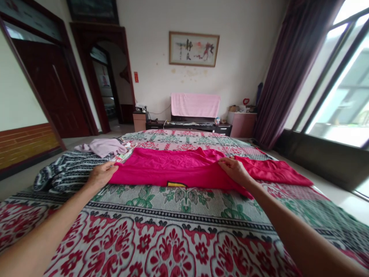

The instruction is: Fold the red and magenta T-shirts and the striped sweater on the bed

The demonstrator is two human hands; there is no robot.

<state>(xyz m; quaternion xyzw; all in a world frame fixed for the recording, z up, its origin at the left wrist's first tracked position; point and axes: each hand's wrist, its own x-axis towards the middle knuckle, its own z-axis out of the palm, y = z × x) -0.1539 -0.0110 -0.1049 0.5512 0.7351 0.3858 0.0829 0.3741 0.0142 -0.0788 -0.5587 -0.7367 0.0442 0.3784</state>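
The pink garment (178,165) lies crosswise on the bed (161,231) — long axis left to right; the left hand (100,175) and right hand (235,169) each pinch its near folded edge, equally close.

Both hands (99,175) (235,169) on pink garment (173,166)

- Yellow label (176,184) on the near edge of the pink garment (173,167): print too small to read.
- Left hand (100,175) at the garment's left corner and right hand (235,169) on its near fold: fingertips hidden in cloth.
- Beyond the garment, a towel (195,104) covers whatever stands on the cabinet (187,126).
- Bedspread (173,231) nearer than the garment: cut off by the bottom edge.
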